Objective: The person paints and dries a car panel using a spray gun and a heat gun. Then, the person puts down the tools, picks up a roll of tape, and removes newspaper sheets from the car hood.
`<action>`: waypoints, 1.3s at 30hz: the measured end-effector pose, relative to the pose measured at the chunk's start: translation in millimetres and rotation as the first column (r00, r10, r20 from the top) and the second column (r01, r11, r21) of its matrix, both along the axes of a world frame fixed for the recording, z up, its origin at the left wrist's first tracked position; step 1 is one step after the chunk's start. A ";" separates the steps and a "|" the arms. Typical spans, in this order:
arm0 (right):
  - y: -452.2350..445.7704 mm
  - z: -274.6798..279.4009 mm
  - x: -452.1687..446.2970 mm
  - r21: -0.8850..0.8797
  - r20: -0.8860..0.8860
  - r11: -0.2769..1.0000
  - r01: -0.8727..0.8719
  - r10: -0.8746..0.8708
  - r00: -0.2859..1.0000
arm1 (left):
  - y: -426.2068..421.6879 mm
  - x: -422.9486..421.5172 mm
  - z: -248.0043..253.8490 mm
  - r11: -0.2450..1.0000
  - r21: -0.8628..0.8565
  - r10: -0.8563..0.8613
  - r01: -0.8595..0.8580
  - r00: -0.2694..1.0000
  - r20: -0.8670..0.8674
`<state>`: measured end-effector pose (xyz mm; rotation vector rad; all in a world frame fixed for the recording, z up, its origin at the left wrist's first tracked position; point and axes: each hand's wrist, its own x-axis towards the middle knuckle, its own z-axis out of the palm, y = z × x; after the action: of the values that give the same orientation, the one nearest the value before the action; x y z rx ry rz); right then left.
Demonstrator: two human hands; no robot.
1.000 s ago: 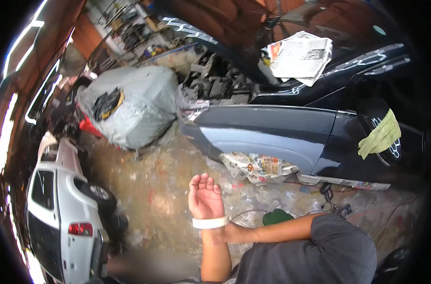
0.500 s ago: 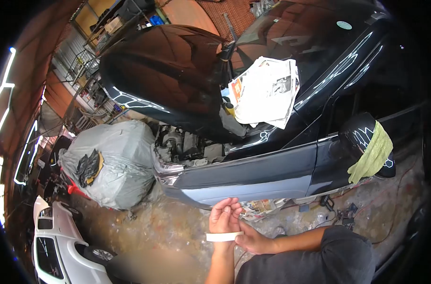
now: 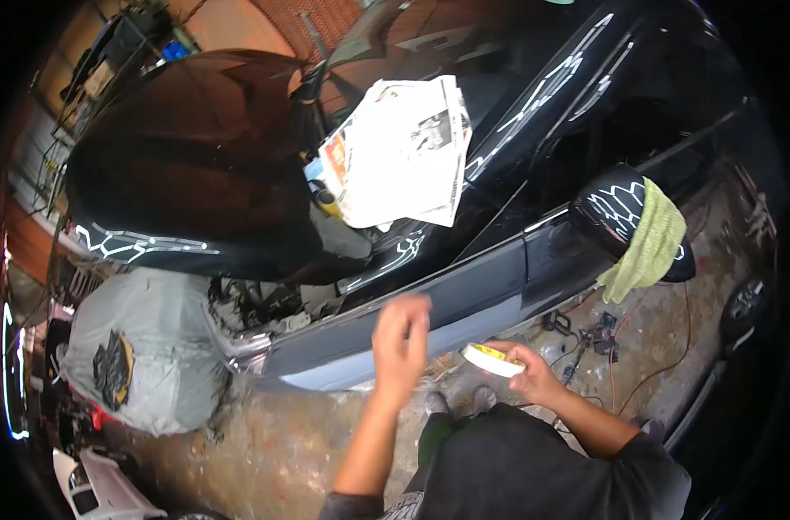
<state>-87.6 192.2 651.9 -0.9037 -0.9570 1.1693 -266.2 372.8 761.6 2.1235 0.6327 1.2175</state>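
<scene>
My right hand (image 3: 538, 378) grips a roll of masking tape (image 3: 494, 360), white at the edge with a yellow inner core. To its left, my left hand (image 3: 401, 347) is raised, blurred, its fingers curled in; whatever it may pinch is too indistinct to make out. Both hands are in front of the side of a black car. Its lower fender (image 3: 386, 347) has a dull grey sanded-looking patch behind my left hand. White newspaper sheets (image 3: 404, 165) lie at the base of the windshield. A yellow-green cloth (image 3: 651, 238) hangs over the side mirror (image 3: 616, 208).
The car's hood (image 3: 195, 165) stands raised over the engine bay. At left is something bulky under a grey cover (image 3: 148, 347), with a white car (image 3: 109, 485) below it. Cables (image 3: 664, 373) and tools (image 3: 599, 334) lie on the stained floor.
My hands have moved apart. The tape roll is now at the right in my right hand, and my left hand has lifted away. The view has shifted, with the car lying further left.
</scene>
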 end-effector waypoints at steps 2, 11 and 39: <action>-25.0 -20.4 0.7 -0.061 -0.204 0.997 0.056 -0.068 0.977 | 51.8 38.9 13.3 1.000 -0.030 0.000 0.000 1.000 -0.013; -181.7 -156.1 6.8 -0.666 0.227 0.458 0.589 -0.628 0.745 | 166.1 126.6 -17.5 0.965 0.258 0.016 0.053 0.967 -0.255; -313.4 -306.5 -13.7 -0.673 0.442 0.185 0.716 -0.675 0.590 | 243.9 125.9 -2.4 0.972 0.158 -0.084 0.174 0.886 -0.456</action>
<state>-101.4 -121.3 345.4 -1.8891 0.1734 0.6818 -140.4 616.7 759.2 2.5990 0.5657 0.7395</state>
